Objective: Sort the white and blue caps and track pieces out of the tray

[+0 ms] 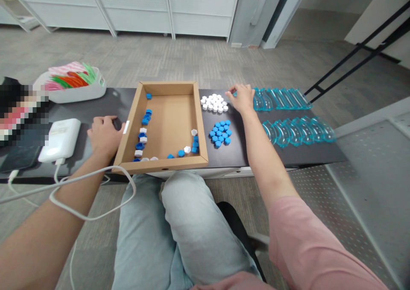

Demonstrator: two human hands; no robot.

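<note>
The upper row of translucent teal plastic pieces [282, 99] lies along the far edge of the dark tabletop [230, 158], right of the white hexagonal pieces [214, 103]. The right hand [242, 97] is at this row's left end, fingers bent; a bit of teal shows by the fingertips, but whether they grip it cannot be told. The lower row of translucent teal plastic pieces [299, 131] lies nearer the front edge, a dark strip open between the rows. Bare surface also runs from the blue hexagonal pieces [220, 133] to the lower row, under the right forearm.

The white pile sits just beyond the blue one, both right of the shallow cardboard tray [168, 165]. The tray spans the table's depth, its near wall at the front edge. Inside, blue and white pieces line the left wall and gather along the near wall and near right corner; the middle and far right are open.

The left hand [104, 135] rests on the table just beside the tray's left wall, fingers curled; its grip cannot be told. Open table separates it from the white power bank [60, 139], which has a white cable [92, 218] plugged in. Beyond, at the far edge, a white plastic basket [78, 94] holds pink, orange-red and green items.
</note>
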